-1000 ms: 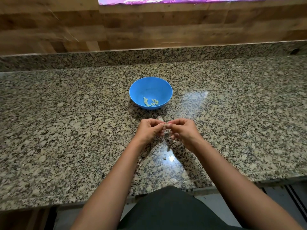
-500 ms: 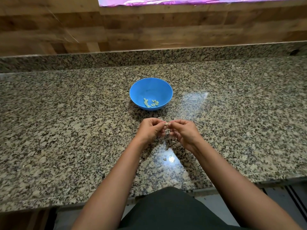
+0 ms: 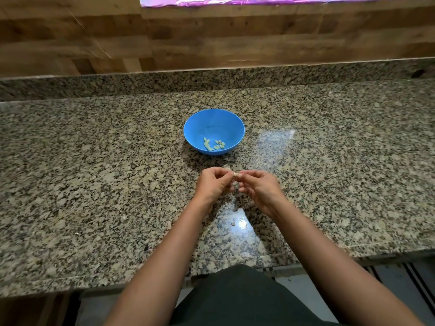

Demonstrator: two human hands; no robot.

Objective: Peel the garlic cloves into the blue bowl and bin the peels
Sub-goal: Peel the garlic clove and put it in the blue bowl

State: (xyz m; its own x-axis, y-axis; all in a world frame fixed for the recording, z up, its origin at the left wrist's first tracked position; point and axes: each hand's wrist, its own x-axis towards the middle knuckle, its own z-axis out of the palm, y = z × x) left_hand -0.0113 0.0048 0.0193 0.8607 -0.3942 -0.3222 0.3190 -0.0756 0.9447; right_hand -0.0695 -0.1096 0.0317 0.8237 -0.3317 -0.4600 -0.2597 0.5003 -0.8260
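Garlic clove (image 3: 235, 174): small and pale, held in the air between the two hands, above the granite countertop (image 3: 94, 184) and just on the near side of the blue bowl (image 3: 214, 118).

Left hand (image 3: 213, 184): fingers curled, with the tips of thumb and forefinger pinching the clove from its left end.

Right hand (image 3: 261, 189): fingers likewise curled, with the tips of thumb and forefinger pinching the same clove from the right. The other fingers (image 3: 243, 190) are folded in under the palm. The fingertips of the two hands meet at the clove. Whether any skin is on the clove cannot be told at this size.

Blue bowl: round and upright, standing on the countertop beyond the hands and apart from them. Peeled cloves (image 3: 213, 144), several pale greenish pieces, lie in a loose cluster on its floor, toward the near wall.

Scrap of peel (image 3: 233, 224): one small pale fragment on the countertop, nearer the person than the hands, between the two forearms and beside a bright patch of glare. A second pale fleck (image 3: 227, 167) lies on the stone just beyond the left fingertips; what it is cannot be told.

Surroundings: a granite upstand (image 3: 211, 78) runs along the back of the countertop, with a wood-patterned wall (image 3: 211, 38) above it and a purple strip (image 3: 235, 0) at the very top. The person's dark garment (image 3: 235, 297) shows at the counter's front edge.
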